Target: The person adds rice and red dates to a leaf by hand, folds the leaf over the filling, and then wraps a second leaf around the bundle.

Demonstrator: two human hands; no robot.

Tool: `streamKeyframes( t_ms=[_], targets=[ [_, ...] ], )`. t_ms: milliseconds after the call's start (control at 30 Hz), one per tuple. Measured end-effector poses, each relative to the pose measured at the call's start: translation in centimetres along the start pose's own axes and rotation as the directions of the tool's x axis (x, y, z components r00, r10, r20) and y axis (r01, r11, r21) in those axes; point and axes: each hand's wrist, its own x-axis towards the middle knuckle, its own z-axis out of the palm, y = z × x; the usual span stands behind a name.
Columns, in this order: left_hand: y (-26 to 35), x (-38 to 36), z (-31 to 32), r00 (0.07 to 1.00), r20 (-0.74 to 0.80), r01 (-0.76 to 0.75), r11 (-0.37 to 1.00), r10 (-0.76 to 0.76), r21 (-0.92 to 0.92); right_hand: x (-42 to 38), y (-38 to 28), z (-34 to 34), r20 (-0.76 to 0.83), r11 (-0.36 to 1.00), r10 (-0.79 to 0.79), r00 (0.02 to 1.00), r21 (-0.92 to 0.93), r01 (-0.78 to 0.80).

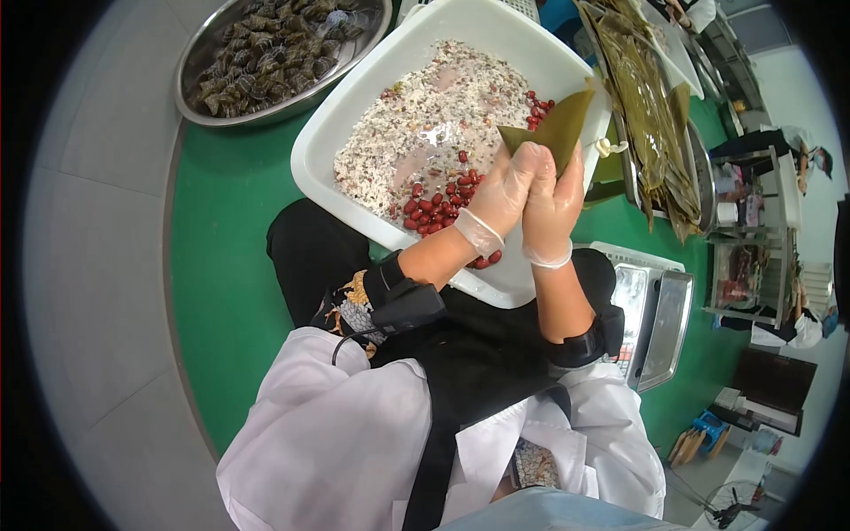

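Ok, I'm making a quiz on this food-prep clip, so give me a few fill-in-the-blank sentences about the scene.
1. Both gloved hands, left hand and right hand, hold a folded green ____.
2. The white tub holds rice mix and red ____.
3. The wrapped parcels fill a round ____ basin.

Missing words: leaf; beans; metal

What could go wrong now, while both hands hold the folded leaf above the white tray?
1. The leaf is pinched between the left hand and the right hand in thin gloves; if the grip slips, the fold may open.
2. The tray sticks out past the table edge over the lap, so a push could tip out the rice and red beans.
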Motion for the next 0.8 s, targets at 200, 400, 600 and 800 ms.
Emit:
streamKeyframes(
  t_ms=[200,400,600,800],
  targets=[
    [0.0,0.7,-0.5,0.998,-0.056,0.027,0.979,-0.016,0.202,0.3,-0.2,-0.4,0.076,0.936,0.188,0.979,0.288,-0.202],
    [-0.1,0.4,0.2,0.968,-0.251,0.049,0.993,-0.019,0.111,-0.1,-0.3,0.5,0.109,0.992,0.04,0.993,0.111,-0.052],
    [-0.4,0.8,-1.0,0.98,-0.188,-0.017,0.969,0.065,0.247,-0.9,-1.0,0.6,0.139,0.946,0.22,0.965,0.211,-0.246],
    [-1.1,0.7,-0.5,0.979,-0.195,-0.037,0.988,0.066,0.148,-0.7,-0.6,0.3,0.172,0.964,0.171,0.97,0.173,-0.201]
  ],
)
